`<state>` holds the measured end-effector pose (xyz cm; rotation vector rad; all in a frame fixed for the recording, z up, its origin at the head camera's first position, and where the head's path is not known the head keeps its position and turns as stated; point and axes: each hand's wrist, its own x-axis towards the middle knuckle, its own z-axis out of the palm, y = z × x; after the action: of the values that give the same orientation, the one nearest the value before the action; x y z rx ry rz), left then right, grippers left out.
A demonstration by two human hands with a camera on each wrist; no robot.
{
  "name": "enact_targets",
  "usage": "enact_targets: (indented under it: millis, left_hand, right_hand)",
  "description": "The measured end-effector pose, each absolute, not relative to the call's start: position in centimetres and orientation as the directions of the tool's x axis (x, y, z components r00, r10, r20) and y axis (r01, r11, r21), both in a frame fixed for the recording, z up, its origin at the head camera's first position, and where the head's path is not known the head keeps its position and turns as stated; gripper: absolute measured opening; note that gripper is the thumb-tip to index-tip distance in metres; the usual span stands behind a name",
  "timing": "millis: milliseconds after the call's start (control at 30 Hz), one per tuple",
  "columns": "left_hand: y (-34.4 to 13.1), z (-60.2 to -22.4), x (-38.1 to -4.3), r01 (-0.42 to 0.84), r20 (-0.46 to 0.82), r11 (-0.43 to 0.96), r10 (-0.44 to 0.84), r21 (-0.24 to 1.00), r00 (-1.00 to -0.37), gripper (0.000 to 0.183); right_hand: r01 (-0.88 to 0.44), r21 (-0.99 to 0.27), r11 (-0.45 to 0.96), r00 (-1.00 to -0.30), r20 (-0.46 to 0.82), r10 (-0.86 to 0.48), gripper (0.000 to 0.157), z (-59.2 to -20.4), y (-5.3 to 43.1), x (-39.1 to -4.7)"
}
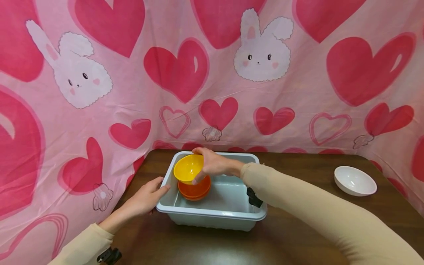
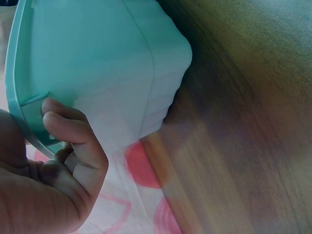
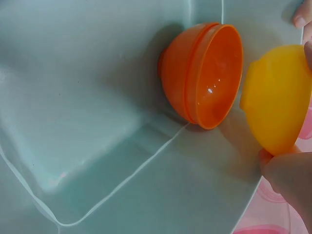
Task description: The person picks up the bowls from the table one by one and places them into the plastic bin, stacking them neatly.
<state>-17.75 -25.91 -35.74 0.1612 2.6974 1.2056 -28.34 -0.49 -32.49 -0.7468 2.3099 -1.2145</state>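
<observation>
Beige sleeves lead to two hands: the right hand pinches one yellow bowl between thumb and fingers, just above two nested orange bowls inside one grey basin; the left hand grips the basin's left rim, fingers curled beneath. One white bowl stands apart, rightward on the brown table.

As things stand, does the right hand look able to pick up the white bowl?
Probably not: the right hand grips the yellow bowl. Otherwise the way looks free, as the white bowl sits uncovered on the table.
</observation>
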Motion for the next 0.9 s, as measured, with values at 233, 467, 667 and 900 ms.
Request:
enact_targets:
  millis: [233,467,667,900]
  left_hand:
    - [-25.9,-35.7,-17.8,0.021,-0.125,0.665,0.171,0.746,-0.977,0.036]
    - [-26.0,-35.6,-17.7,0.028,-0.124,0.657,0.184,0.753,-0.975,0.036]
    - [-26.0,-35.7,-17.7,0.03,-0.123,0.66,0.184,0.75,-0.975,0.038]
    - [-26.2,-35.8,-17.9,0.038,-0.117,0.658,0.19,0.752,-0.975,0.038]
  right_hand:
    - [-0.291,-0.821,0.491,-0.758,-0.116,-0.642,0.106,-32.6,-0.7,-28.4]
    - [-0.311,-0.798,0.516,-0.75,-0.127,-0.649,0.109,-32.7,-0.9,-28.4]
    - [-0.334,-0.772,0.54,-0.75,-0.128,-0.648,0.107,-32.9,-1.0,-28.4]
    - [-0.344,-0.775,0.53,-0.731,-0.134,-0.67,0.101,-33.6,-1.1,-28.6]
